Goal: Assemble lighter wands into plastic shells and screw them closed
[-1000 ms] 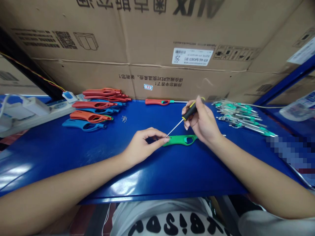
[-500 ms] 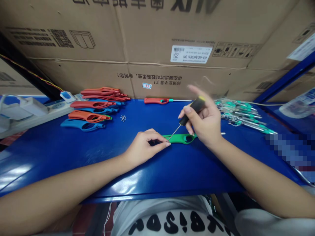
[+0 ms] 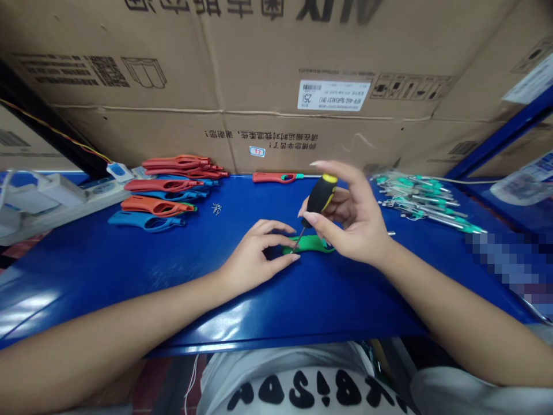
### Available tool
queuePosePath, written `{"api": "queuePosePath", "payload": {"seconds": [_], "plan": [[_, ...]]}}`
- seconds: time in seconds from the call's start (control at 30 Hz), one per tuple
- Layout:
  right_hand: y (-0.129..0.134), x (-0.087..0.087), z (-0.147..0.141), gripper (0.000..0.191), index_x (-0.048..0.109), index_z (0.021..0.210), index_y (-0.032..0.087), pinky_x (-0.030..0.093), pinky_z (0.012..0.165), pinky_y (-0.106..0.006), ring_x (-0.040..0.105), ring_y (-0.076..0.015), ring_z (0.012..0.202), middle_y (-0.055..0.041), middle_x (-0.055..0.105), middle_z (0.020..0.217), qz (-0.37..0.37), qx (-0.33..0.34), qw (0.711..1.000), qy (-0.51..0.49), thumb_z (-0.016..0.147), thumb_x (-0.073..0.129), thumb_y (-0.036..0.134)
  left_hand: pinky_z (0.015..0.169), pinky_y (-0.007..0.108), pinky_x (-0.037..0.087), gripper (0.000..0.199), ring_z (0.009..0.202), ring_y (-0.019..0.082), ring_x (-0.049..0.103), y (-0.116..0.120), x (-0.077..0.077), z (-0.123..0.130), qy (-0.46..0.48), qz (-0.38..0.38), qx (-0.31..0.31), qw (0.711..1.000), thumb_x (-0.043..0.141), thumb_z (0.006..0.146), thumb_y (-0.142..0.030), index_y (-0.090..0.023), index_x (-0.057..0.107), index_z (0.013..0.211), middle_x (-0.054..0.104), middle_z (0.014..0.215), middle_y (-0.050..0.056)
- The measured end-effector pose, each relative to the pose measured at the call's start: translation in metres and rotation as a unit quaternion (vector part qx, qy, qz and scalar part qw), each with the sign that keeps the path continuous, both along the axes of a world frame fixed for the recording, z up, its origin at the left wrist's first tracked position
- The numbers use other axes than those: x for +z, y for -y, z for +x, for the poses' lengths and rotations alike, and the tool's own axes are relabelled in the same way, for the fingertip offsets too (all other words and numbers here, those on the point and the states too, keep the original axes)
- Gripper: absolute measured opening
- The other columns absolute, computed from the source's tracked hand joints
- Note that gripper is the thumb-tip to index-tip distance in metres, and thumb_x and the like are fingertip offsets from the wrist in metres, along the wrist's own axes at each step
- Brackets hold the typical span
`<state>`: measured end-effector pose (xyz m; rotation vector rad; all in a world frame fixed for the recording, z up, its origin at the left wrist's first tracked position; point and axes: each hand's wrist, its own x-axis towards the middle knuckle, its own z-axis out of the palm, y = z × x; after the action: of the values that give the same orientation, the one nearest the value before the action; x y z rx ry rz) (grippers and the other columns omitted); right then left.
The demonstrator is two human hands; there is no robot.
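White shirt (image 3: 302, 395) with black lettering at the near edge of the blue table (image 3: 259, 314). Green lighter casing (image 3: 314, 244) lies on the table, front middle, between the hands. Left hand (image 3: 250, 251): fingers fanned and bent around the casing's left end, thumb on the near side; can't tell how firmly it pinches. Right hand (image 3: 358, 225): thumb and fingers pinch the black-and-yellow screwdriver (image 3: 318, 203), index finger raised by the handle top. Screwdriver tilted, tip down at the casing's left end, beside the left fingertips; exact contact unclear. Farther left: blue casing (image 3: 144, 221), orange casing (image 3: 158, 205), small loose screws (image 3: 216, 208) just right of these. Far right: pile of metal rods (image 3: 427, 202) with teal parts. Back: red lighter (image 3: 276, 178) in front of the cardboard box (image 3: 268, 69), red casings (image 3: 181, 164) stacked left.
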<state>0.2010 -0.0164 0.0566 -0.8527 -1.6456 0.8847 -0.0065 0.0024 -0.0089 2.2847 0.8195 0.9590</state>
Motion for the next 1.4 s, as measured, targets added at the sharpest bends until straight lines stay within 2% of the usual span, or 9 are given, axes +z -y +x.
{"api": "queuePosePath", "payload": {"seconds": [0.07, 0.13, 0.37, 0.73, 0.93, 1.03, 1.13, 1.3, 1.4], "plan": [[0.0, -0.003, -0.003, 0.061, 0.051, 0.135, 0.038, 0.054, 0.047, -0.025, 0.066, -0.0163, 0.067, -0.0013, 0.069, 0.094, 0.015, -0.033, 0.999, -0.011, 0.081, 0.079, 0.035, 0.106, 0.051, 0.043, 0.039, 0.122, 0.029, 0.055, -0.001, 0.002, -0.001, -0.04, 0.023, 0.015, 0.999, 0.081, 0.08, -0.04, -0.025, 0.072, 0.114, 0.067, 0.126, 0.008], [-0.002, -0.006, -0.004, 0.061, 0.052, 0.134, 0.039, 0.052, 0.047, -0.025, 0.065, -0.0156, 0.065, -0.0012, 0.069, 0.094, 0.018, -0.052, 0.998, -0.023, 0.08, 0.08, 0.036, 0.106, 0.052, 0.043, 0.05, 0.122, 0.03, 0.055, -0.002, 0.003, -0.002, -0.072, 0.026, 0.014, 0.997, 0.081, 0.079, -0.044, -0.024, 0.067, 0.123, 0.067, 0.128, 0.009], [-0.005, -0.013, -0.005, 0.061, 0.051, 0.135, 0.039, 0.053, 0.05, -0.026, 0.065, -0.0151, 0.065, -0.0008, 0.069, 0.095, 0.011, -0.044, 0.999, -0.011, 0.081, 0.078, 0.036, 0.097, 0.046, 0.048, 0.033, 0.109, 0.027, 0.064, -0.004, -0.001, -0.002, -0.084, 0.013, -0.009, 0.996, 0.072, 0.085, -0.025, -0.021, 0.067, 0.117, 0.073, 0.116, 0.007], [-0.004, -0.017, -0.003, 0.063, 0.042, 0.143, 0.037, 0.06, 0.063, -0.031, 0.07, -0.0205, 0.088, -0.0045, 0.068, 0.109, 0.068, 0.012, 0.995, 0.07, 0.087, 0.07, 0.03, 0.093, 0.042, 0.05, 0.032, 0.103, 0.025, 0.067, -0.008, -0.003, -0.002, -0.07, 0.022, -0.02, 0.997, 0.074, 0.084, -0.027, -0.021, 0.067, 0.115, 0.075, 0.108, 0.006], [-0.006, -0.016, -0.001, 0.07, 0.041, 0.145, 0.037, 0.057, 0.062, -0.033, 0.068, -0.0196, 0.078, -0.0036, 0.069, 0.105, 0.045, 0.027, 0.996, 0.078, 0.084, 0.075, 0.03, 0.091, 0.038, 0.051, 0.023, 0.098, 0.022, 0.067, -0.006, -0.003, -0.002, -0.051, 0.006, -0.016, 0.999, 0.077, 0.083, -0.026, -0.02, 0.066, 0.103, 0.073, 0.103, 0.004], [-0.008, -0.019, 0.001, 0.071, 0.042, 0.143, 0.04, 0.053, 0.055, -0.03, 0.064, -0.0158, 0.069, -0.004, 0.066, 0.118, 0.102, -0.003, 0.986, 0.13, 0.082, 0.076, 0.029, 0.088, 0.036, 0.051, 0.024, 0.093, 0.021, 0.066, -0.005, -0.002, -0.001, -0.054, 0.013, -0.041, 0.998, 0.077, 0.083, -0.027, -0.02, 0.065, 0.103, 0.072, 0.099, 0.004], [-0.007, -0.017, 0.001, 0.07, 0.043, 0.142, 0.041, 0.054, 0.056, -0.031, 0.062, -0.0145, 0.07, -0.0044, 0.059, 0.135, 0.152, -0.013, 0.976, 0.156, 0.082, 0.077, 0.03, 0.086, 0.036, 0.051, 0.025, 0.092, 0.021, 0.065, -0.004, -0.001, -0.001, -0.059, 0.023, -0.053, 0.997, 0.076, 0.085, -0.028, -0.019, 0.065, 0.106, 0.072, 0.099, 0.004], [-0.001, -0.006, -0.002, 0.066, 0.035, 0.151, 0.037, 0.059, 0.066, -0.032, 0.067, -0.0193, 0.088, -0.0077, 0.054, 0.143, 0.106, 0.038, 0.982, 0.149, 0.092, 0.064, 0.028, 0.089, 0.035, 0.051, 0.017, 0.096, 0.021, 0.065, -0.003, 0.0, 0.0, -0.057, 0.003, -0.072, 0.996, 0.074, 0.087, -0.027, -0.02, 0.064, 0.1, 0.071, 0.1, 0.004], [0.0, -0.004, 0.0, 0.063, 0.039, 0.149, 0.037, 0.059, 0.07, -0.032, 0.069, -0.0195, 0.087, -0.0061, 0.054, 0.144, 0.154, 0.005, 0.965, 0.213, 0.092, 0.065, 0.028, 0.088, 0.035, 0.051, 0.018, 0.096, 0.021, 0.064, -0.003, -0.001, 0.0, -0.057, 0.011, -0.076, 0.995, 0.074, 0.087, -0.026, -0.019, 0.064, 0.1, 0.071, 0.099, 0.004]]}}
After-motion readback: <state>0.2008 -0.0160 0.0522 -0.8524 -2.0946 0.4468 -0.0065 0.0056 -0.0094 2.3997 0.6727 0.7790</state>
